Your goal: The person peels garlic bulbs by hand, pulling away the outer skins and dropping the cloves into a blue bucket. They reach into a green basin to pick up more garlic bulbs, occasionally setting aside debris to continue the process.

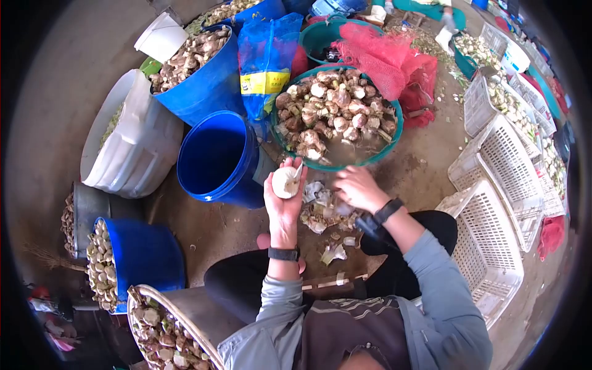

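My left hand (282, 203) holds a peeled white bulb (285, 183), its fingers around the bulb's far side. A pale pointed piece stands up beside the bulb; whether it is a stem cannot be made out. My right hand (357, 187) is apart from the bulb, to its right, with curled fingers smeared by motion. Anything in those fingers is hidden. Just beyond both hands is a green basin (394, 132) of murky water, heaped with brown-skinned bulbs (339, 102). Peelings (327, 219) lie on the ground below my right hand.
A blue bucket (246, 145) stands left of the basin, a red mesh bag (379, 52) behind it. White plastic crates (487, 246) line the right side. A blue tub (151, 256) and a round container (203, 345), both with bulbs, stand at lower left. Another person's leg (445, 38) shows far off.
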`<state>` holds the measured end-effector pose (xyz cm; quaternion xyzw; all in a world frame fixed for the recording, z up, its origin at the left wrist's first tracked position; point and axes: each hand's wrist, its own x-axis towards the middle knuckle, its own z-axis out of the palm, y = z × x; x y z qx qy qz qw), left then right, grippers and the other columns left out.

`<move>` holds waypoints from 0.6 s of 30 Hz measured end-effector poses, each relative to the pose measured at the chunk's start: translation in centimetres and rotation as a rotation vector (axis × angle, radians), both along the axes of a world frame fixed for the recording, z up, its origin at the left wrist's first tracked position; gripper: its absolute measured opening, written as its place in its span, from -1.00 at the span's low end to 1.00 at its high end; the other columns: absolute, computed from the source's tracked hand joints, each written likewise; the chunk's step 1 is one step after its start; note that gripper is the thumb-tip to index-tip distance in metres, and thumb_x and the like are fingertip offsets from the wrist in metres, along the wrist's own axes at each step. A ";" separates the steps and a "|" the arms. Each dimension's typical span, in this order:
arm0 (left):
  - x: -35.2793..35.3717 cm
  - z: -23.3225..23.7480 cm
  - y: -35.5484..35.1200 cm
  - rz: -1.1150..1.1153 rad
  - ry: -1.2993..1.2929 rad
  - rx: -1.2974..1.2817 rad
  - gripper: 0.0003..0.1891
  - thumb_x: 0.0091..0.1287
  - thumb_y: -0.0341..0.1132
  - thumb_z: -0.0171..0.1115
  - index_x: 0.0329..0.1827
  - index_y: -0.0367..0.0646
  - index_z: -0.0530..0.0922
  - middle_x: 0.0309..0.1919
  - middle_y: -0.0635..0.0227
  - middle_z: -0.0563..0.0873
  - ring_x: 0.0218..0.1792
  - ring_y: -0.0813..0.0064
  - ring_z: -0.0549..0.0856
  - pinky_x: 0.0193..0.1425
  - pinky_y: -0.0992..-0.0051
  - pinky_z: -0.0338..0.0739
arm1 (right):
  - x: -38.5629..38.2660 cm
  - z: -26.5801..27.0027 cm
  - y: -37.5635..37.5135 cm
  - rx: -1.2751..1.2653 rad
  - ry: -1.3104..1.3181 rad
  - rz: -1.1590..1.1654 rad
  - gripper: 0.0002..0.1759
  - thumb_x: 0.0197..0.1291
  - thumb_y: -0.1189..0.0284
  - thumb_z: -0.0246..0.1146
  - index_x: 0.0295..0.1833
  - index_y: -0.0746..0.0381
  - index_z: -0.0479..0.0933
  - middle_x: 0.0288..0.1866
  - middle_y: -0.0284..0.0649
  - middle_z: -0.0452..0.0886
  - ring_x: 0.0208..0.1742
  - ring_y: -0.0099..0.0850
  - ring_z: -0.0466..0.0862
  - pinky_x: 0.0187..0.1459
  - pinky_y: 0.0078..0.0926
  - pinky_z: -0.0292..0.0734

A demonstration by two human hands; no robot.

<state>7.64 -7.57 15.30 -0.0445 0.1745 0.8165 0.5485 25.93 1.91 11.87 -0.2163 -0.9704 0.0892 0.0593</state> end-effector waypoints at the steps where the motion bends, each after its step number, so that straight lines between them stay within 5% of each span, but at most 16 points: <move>1: -0.2 -0.5 -0.2 -0.021 0.029 0.017 -0.62 0.38 -0.23 -0.20 0.01 -0.38 0.42 0.07 0.12 0.58 0.23 0.05 0.44 0.36 0.02 0.27 | -1.7 1.7 -0.8 -0.177 0.437 -0.062 -0.64 0.11 0.38 0.26 0.04 0.22 0.46 -0.11 -0.16 0.56 -0.14 -0.17 0.58 -0.16 -0.31 0.50; 2: -0.3 -0.7 -0.1 -0.022 0.044 -0.023 -0.62 0.38 -0.22 -0.20 0.02 -0.37 0.42 0.06 0.12 0.59 0.19 0.06 0.48 0.33 0.03 0.31 | -3.6 3.3 -1.5 -0.246 0.809 -0.042 -0.55 0.14 0.42 0.23 0.15 0.23 0.37 -0.11 -0.13 0.56 -0.19 -0.14 0.59 -0.21 -0.30 0.51; 3: -0.4 -1.0 -0.2 -0.030 0.059 -0.076 -0.62 0.38 -0.21 -0.20 0.03 -0.35 0.42 0.04 0.13 0.60 0.16 0.06 0.51 0.29 0.05 0.36 | -4.5 4.9 -1.9 -0.389 0.812 0.021 -0.66 0.19 0.46 0.17 0.08 0.24 0.36 -0.18 -0.10 0.55 -0.26 -0.07 0.58 -0.28 -0.27 0.50; 7: -2.0 -0.4 1.5 0.134 0.259 -0.033 -0.79 0.29 -0.24 -0.09 -0.27 -0.18 0.45 -0.22 0.19 0.64 -0.01 0.14 0.61 0.14 0.06 0.50 | -6.2 4.2 -3.8 -0.557 0.417 0.102 -0.91 0.22 0.48 0.04 -0.19 0.25 0.34 -0.37 -0.02 0.50 -0.27 -0.01 0.57 -0.33 -0.15 0.44; 9: -5.5 0.5 3.2 0.318 0.492 0.049 -0.84 0.31 -0.23 -0.05 -0.26 -0.11 0.41 -0.23 0.20 0.63 -0.09 0.20 0.61 0.11 0.14 0.50 | -5.3 -0.8 -4.4 -0.466 0.264 0.327 -0.88 0.18 0.44 0.04 -0.21 0.25 0.41 -0.40 0.01 0.50 -0.22 -0.01 0.57 -0.23 -0.11 0.43; 11: -8.0 4.1 3.9 0.587 1.066 -0.317 -0.72 0.42 -0.14 -0.05 -0.01 -0.15 0.35 -0.19 0.16 0.61 -0.19 0.43 0.58 -0.08 0.39 0.50 | -4.1 -5.1 -1.2 -0.492 0.074 0.125 -0.80 0.21 0.38 0.05 -0.14 0.19 0.53 -0.36 0.00 0.50 -0.18 -0.10 0.59 -0.16 -0.11 0.44; 12: -11.5 3.2 4.4 0.654 1.379 -0.388 -0.65 0.42 -0.20 0.01 0.14 -0.22 0.28 -0.05 0.12 0.56 -0.16 0.43 0.57 -0.09 0.40 0.50 | -3.8 -6.6 1.4 -0.244 0.005 0.038 -0.79 0.20 0.39 0.04 -0.15 0.17 0.55 -0.33 0.00 0.52 -0.16 -0.12 0.60 -0.16 -0.11 0.44; 13: -13.4 3.5 4.5 0.712 1.526 -0.550 -0.56 0.34 -0.30 0.13 0.21 -0.27 0.27 0.09 0.09 0.49 -0.05 0.32 0.53 0.04 0.33 0.43 | -4.0 -7.8 4.7 0.007 -0.060 -0.044 -0.78 0.20 0.40 0.03 -0.16 0.15 0.58 -0.30 0.01 0.54 -0.14 -0.15 0.60 -0.17 -0.10 0.43; 15: -13.8 4.4 4.5 1.006 2.054 -0.938 -0.45 0.22 -0.37 0.24 0.26 -0.30 0.27 0.10 0.04 0.48 0.05 0.20 0.47 0.18 0.26 0.30 | -5.7 -9.7 9.9 0.024 0.214 -0.307 -0.77 0.18 0.34 0.03 -0.19 0.12 0.58 -0.25 -0.02 0.60 -0.16 -0.16 0.63 -0.19 -0.10 0.42; 18: -9.2 2.0 6.1 0.647 1.882 -0.543 -0.62 0.20 -0.42 0.14 0.11 -0.26 0.43 0.03 0.09 0.53 0.09 0.18 0.45 0.23 0.28 0.24 | -11.3 -11.1 13.5 -0.231 0.015 -0.564 -0.71 0.18 0.19 0.06 -0.14 0.15 0.50 -0.30 -0.07 0.66 -0.22 -0.07 0.64 -0.12 0.02 0.37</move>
